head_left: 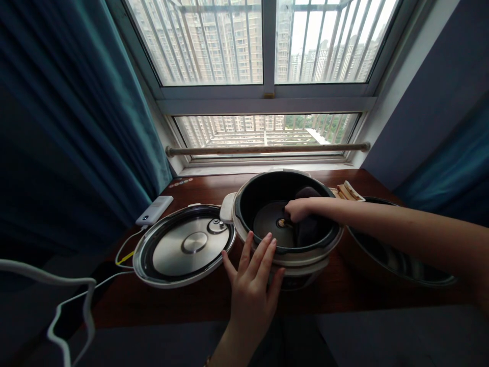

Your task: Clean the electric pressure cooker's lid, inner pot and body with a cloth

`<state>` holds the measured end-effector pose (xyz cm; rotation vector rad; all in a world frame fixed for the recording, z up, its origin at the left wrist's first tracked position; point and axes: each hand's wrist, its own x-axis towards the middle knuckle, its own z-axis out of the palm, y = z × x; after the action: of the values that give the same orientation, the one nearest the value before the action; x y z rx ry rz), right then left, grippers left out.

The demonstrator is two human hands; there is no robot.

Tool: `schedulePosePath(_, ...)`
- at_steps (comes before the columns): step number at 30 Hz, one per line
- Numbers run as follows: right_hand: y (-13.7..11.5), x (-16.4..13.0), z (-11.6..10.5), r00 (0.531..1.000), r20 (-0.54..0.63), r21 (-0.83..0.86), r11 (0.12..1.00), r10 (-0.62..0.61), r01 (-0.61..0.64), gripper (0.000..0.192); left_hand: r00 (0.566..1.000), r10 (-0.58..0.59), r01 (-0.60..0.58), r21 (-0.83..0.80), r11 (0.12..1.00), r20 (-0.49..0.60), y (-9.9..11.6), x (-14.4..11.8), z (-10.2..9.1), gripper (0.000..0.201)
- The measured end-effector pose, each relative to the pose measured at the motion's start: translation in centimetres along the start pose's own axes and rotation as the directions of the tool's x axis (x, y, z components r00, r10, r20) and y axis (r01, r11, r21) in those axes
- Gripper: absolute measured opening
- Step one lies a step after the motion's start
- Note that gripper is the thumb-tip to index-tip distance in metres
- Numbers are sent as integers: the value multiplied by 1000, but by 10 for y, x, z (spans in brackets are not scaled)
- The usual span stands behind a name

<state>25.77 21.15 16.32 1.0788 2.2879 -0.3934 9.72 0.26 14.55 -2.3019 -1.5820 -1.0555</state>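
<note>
A white electric pressure cooker [296, 260] stands on the table with its dark cavity facing up. My left hand [254, 285] rests with spread fingers against its front rim, holding nothing. Reaching inside from the right, my right hand [300, 209] is closed on a dark cloth [308, 232], which hangs against the cavity's inner wall and floor. Close to those fingers, a small round metal piece [281, 223] sits at the centre of the cavity floor. To the left lies the cooker's lid [171, 250], its metal underside turned up.
A dark inner pot [405, 265] stands to the right, partly behind my forearm. Beyond the lid sits a white power bank [155, 210] with a cable [124, 250]. A thick white cord [49, 275] loops at the left. The window [267, 92] and a rail [267, 150] border the table's back.
</note>
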Motion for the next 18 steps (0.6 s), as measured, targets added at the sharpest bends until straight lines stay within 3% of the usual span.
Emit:
schedulePosePath(3, 10, 4, -1, 989, -103, -61, 992, 106, -113, 33, 1000, -12, 12, -14, 1000, 6, 0, 0, 0, 45)
schedulePosePath(6, 14, 4, -3, 974, -201, -57, 991, 104, -118, 34, 1000, -27, 27, -27, 999, 5, 1, 0, -1, 44)
schedulePosePath(11, 6, 1, -6, 917, -323, 20, 967, -233, 252, 29, 1000, -17, 17, 0, 1000, 10, 2, 0, -1, 44)
schedulePosePath(13, 5, 1, -6, 909, -297, 49, 946, -292, 320, 29, 1000, -13, 13, 11, 1000, 6, 2, 0, 0, 43)
schedulePosePath(18, 3, -2, -6, 985, -58, 3, 987, -162, 162, 33, 1000, -9, 9, 20, 1000, -1, 2, 0, 0, 44)
